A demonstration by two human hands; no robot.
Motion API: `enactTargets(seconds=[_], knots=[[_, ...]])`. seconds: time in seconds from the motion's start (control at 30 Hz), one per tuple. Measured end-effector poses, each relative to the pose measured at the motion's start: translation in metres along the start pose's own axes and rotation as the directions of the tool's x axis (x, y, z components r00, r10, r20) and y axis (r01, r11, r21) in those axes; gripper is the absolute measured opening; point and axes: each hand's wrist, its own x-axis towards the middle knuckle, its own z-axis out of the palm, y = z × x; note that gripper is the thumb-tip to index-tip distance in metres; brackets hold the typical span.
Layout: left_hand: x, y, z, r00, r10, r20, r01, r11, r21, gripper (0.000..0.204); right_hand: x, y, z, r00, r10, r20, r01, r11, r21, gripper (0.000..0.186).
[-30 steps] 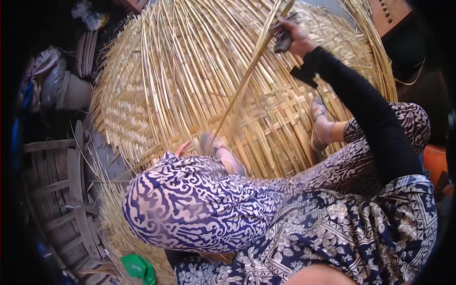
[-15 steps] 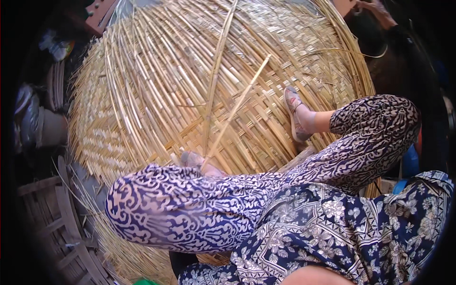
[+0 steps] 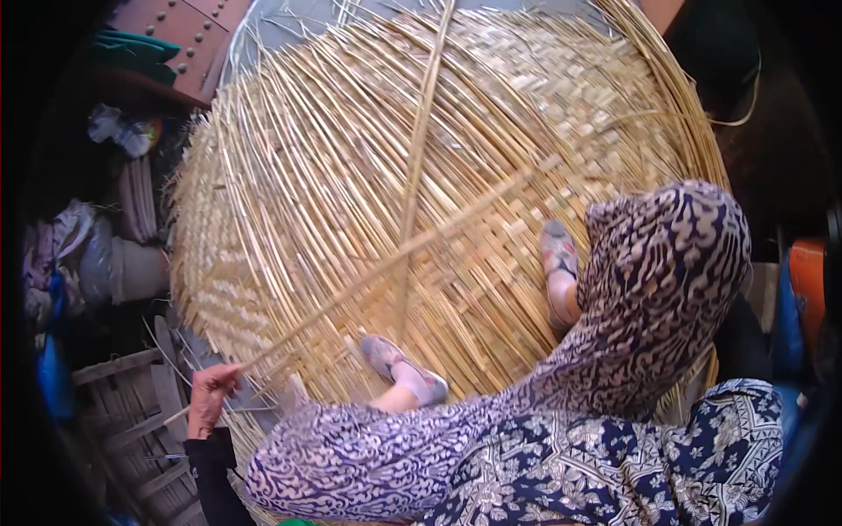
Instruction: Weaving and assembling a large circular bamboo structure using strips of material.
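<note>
At the lower left, my left hand [image 3: 213,399] is closed around one end of a long bamboo strip [image 3: 395,261]. The strip slants up to the right across the mat and looks slightly blurred. Beneath it spreads a large woven bamboo mat [image 3: 232,298], tightly plaited in places, with long loose strips side by side over its middle. A second long strip [image 3: 421,140] runs from the top edge down over the mat and passes under the held one. My feet in socks [image 3: 405,370] rest on the weave. My right hand is out of view.
Wooden slatted frame [image 3: 132,412] stands at the lower left, below a grey pot [image 3: 139,270] and plastic bags. Reddish-brown studded wood [image 3: 189,39] lies at the upper left. A bundle of strips [image 3: 662,79] curves along the mat's right edge. Blue and orange items [image 3: 805,285] sit at right.
My left hand has come into view at the lower left, gripping a strip that now lies at a flatter slant. A hand at the upper right has left the picture. The right knee is drawn up.
</note>
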Motion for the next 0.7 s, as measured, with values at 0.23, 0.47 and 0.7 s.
enactTargets(seconds=[0.23, 0.47, 0.7], knots=[[0.083, -0.003, 0.122, 0.893, -0.214, 0.395, 0.026, 0.902, 0.430, 0.045, 0.011, -0.020, 0.030, 0.990, -0.034, 0.139, 0.022, 0.996, 0.087, 0.026], [0.155, -0.047, 0.305, 0.955, 0.203, -0.216, -0.098, 0.904, 0.416, 0.062, 0.065, -0.097, 0.012, 0.985, -0.149, 0.090, 0.085, 0.865, 0.495, 0.028], [0.184, -0.078, 0.233, 0.984, -0.174, 0.043, 0.170, 0.983, 0.075, 0.042, 0.129, -0.139, 0.007, 0.927, -0.374, -0.020, 0.341, 0.822, 0.455, 0.026]])
